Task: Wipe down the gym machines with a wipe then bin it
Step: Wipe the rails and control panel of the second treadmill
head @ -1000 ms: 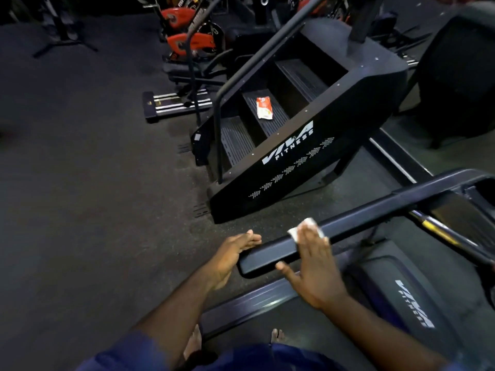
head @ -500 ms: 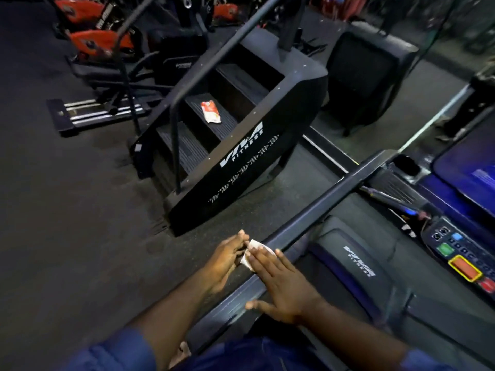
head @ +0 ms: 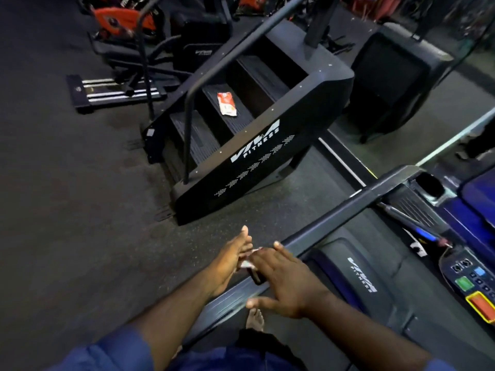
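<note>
A small white wipe [head: 247, 263] shows as a sliver between my two hands at the near end of the treadmill's dark handrail [head: 345, 210]. My right hand [head: 288, 281] lies flat over the rail end with straight fingers on the wipe, thumb spread toward me. Just left of the rail end, my left hand [head: 230, 259] has its fingers extended against the wipe and its thumb raised. Most of the wipe is hidden. A red-and-white wipes packet [head: 227, 103] lies on a step of the black stair climber [head: 257, 156].
The treadmill console [head: 476, 287] with green and red buttons is at the right, its deck cover [head: 361, 274] under the rail. A black box [head: 388, 84] stands beyond the stair climber. Orange-and-black machines [head: 126, 20] crowd the back left. Dark floor [head: 67, 196] spreads left.
My right hand slid the wipe down the handrail to its near end, and my left hand closed in against it. The view swung right, bringing the console into sight.
</note>
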Tool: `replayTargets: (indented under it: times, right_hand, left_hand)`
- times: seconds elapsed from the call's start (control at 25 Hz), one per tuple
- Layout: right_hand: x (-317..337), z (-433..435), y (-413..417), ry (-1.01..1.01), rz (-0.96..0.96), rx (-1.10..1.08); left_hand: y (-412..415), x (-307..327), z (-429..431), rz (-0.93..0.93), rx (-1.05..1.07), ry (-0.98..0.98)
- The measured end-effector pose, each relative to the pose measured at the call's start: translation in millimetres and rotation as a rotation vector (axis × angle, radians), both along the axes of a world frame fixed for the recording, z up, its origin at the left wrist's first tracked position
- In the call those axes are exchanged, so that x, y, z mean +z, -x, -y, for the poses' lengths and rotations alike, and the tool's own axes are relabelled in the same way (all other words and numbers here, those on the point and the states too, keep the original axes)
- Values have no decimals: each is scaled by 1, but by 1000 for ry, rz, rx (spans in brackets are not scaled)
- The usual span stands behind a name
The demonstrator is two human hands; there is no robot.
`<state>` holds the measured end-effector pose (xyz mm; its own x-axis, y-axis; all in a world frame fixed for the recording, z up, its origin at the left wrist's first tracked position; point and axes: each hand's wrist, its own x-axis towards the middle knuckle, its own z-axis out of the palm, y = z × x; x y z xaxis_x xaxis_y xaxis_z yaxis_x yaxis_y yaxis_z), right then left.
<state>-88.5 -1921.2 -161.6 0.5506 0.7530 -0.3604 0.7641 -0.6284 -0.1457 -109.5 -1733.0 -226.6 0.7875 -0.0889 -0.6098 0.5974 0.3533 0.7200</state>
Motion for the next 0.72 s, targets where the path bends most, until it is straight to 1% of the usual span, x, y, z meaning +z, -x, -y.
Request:
replayTargets:
  times: [0.08,0.16,0.2,0.24,0.28,0.36,0.4,0.52,0.56,0.6,0.64,0.72]
  right_hand:
    - [2,2,-52,127,31,-84]
    - [3,-15,-88,290,-82,-126]
    - [0,-27,-93,337,-143,-75]
    - [-1,-35,-89,342,-205,2]
    - [-1,-35,-86,286,-291,54]
    - [10,-19,-89,161,-432,79]
    - [12,-6,-104,157,-462,79]
    - [-3,6,-157,373,-412,75]
    - [-4,3,-160,388,-428,90]
    - [-3,1,-157,345,-481,127]
    - [1,4,-152,260,-541,173]
    - [14,24,-158,124,-604,188]
  left_hand:
    - [-4,-6,0,-40,22,-12]
    - [-11,-8,7,-94,71,-14]
    - [-15,-10,11,-119,96,-17]
    - [-18,-10,13,-135,111,-21]
    - [-23,-11,15,-157,108,-20]
    - [-30,-11,13,-174,30,-24]
    - [-34,-11,14,-184,-22,-35]
    - [-54,-7,19,-244,-94,-77]
    - [-60,-6,22,-271,-101,-68]
    - [-68,-4,25,-296,-93,-55]
    - [-76,-2,31,-321,-78,-37]
    - [-91,3,43,-357,-93,-38]
